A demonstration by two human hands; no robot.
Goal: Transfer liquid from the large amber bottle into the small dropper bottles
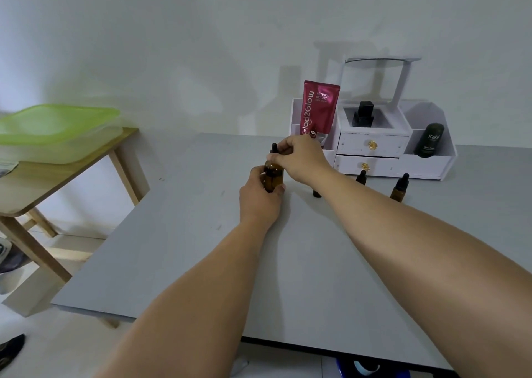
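The large amber bottle [273, 177] stands on the grey table [201, 248], with my left hand [259, 199] wrapped round its body. My right hand [299, 159] pinches the black dropper top [274, 148] at the bottle's neck. To the right, small amber dropper bottles stand on the table: one [399, 188] in plain view, one [361, 177] just behind my right forearm, and a third [316, 193] mostly hidden by that forearm.
A white drawer organiser [374, 147] stands at the back right and holds a red pouch [320, 110], a black bottle [364, 115] and a dark tube [429, 140]. A wooden side table [57, 176] with a green-lidded box [54, 130] stands at left.
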